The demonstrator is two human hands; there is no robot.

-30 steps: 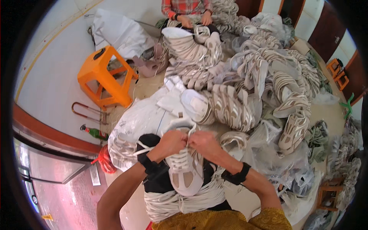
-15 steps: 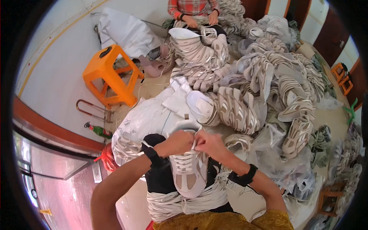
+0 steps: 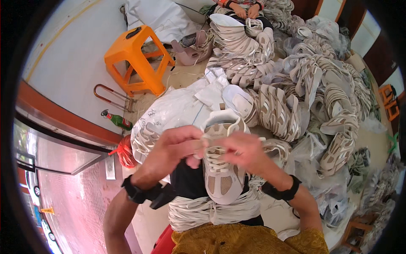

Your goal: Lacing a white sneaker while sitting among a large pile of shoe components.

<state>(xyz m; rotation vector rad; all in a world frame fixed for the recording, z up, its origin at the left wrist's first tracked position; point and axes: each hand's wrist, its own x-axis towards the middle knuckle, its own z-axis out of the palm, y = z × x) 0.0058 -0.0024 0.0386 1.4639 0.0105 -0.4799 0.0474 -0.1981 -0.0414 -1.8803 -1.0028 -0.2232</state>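
A beige and white sneaker (image 3: 224, 182) rests on my lap, toe toward me, with white laces (image 3: 217, 163) threaded across its front. My left hand (image 3: 179, 148) is closed in a pinch over the upper lacing, on a shoelace as far as I can see. Close against it, my right hand (image 3: 245, 150) has its fingers curled together at the same lacing, blurred by motion. The lace ends between the fingertips are mostly hidden. Across my lap lies a thick bundle of white shoelaces (image 3: 213, 213).
Stacked shoe uppers (image 3: 279, 112) spread ahead and to the right, with clear plastic bags among them. A white sack (image 3: 177, 110) lies ahead left, near an orange stool (image 3: 137, 59), a green bottle (image 3: 117, 120) and a red bag (image 3: 125, 152). Another person's hands (image 3: 247, 10) work at the far side.
My view has shifted, so the surroundings sit higher and further right. The hands have moved from the top of the shoe opening down over the lacing, and the shoe's tongue now shows.
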